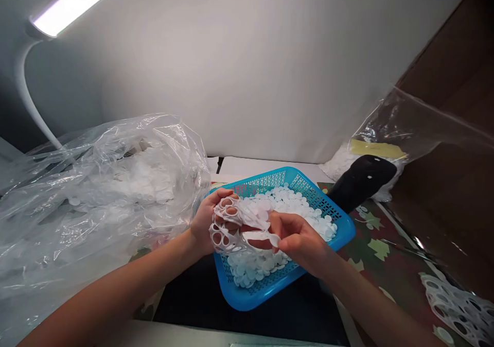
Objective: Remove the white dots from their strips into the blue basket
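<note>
A white sheet with round cut-outs [227, 223] is held over a blue plastic basket [250, 301]. My left hand [204, 221] grips the sheet's left side, its fingers partly hidden behind it. On the right, my right hand [299, 239] pinches the sheet's edge between thumb and fingers. Many small white discs [289, 203] lie in the basket below and behind the sheet.
Clear plastic bags with white pieces [150, 177] fill the left side under a lamp [77, 4]. Behind the basket's right end are a black object [365, 179] and another bag [386, 133]. Perforated white sheets [459, 306] lie at the lower right.
</note>
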A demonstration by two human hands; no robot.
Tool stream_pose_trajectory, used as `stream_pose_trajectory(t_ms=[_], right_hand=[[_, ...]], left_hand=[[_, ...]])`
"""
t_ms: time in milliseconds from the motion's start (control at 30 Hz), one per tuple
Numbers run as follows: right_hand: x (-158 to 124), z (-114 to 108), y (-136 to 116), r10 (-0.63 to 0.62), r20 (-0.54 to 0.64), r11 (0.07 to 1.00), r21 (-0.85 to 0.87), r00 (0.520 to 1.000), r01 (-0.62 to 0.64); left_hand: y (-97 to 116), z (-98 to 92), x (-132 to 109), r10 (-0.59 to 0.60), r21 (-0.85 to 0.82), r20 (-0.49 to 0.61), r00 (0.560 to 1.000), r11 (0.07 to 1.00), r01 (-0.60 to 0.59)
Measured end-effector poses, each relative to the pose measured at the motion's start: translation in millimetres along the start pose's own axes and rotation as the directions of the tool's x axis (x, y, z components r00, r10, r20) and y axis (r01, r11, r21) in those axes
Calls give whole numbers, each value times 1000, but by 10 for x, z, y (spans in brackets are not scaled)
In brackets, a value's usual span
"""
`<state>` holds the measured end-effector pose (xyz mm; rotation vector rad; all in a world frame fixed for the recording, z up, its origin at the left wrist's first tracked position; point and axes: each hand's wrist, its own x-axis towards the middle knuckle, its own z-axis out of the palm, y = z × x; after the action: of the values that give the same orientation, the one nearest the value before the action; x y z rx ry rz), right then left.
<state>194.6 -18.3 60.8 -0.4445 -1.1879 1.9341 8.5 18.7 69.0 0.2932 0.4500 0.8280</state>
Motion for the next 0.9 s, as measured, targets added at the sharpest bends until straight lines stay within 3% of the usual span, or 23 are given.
stream_pose_trajectory(t_ms=[100,167,267,400,533,733,900], right_hand=[[10,26,-36,-41,93,999,14,995,40],[18,48,-42,-55,88,998,-7,995,56],[35,62,-3,-74,-60,987,-143,995,65],[60,60,55,-190,-292,916,-397,937,62],[69,87,35,-221,-342,888,-458,913,44],[68,121,34,-65,-288,881,-465,955,-80],[50,136,61,110,-102,909,-392,989,-142]], left_hand=[[29,2,13,30,3,-62,998,1000,-30],[41,7,10,25,5,-81,996,1000,-25],[42,-8,-5,-30,21,-62,998,999,31],[22,-36,-25,-151,37,39,988,988,150],[6,-18,-32,-208,38,86,974,978,205],[12,-30,-25,-223,25,126,967,975,222],[-15,-89,-41,-314,127,85,946,945,302]])
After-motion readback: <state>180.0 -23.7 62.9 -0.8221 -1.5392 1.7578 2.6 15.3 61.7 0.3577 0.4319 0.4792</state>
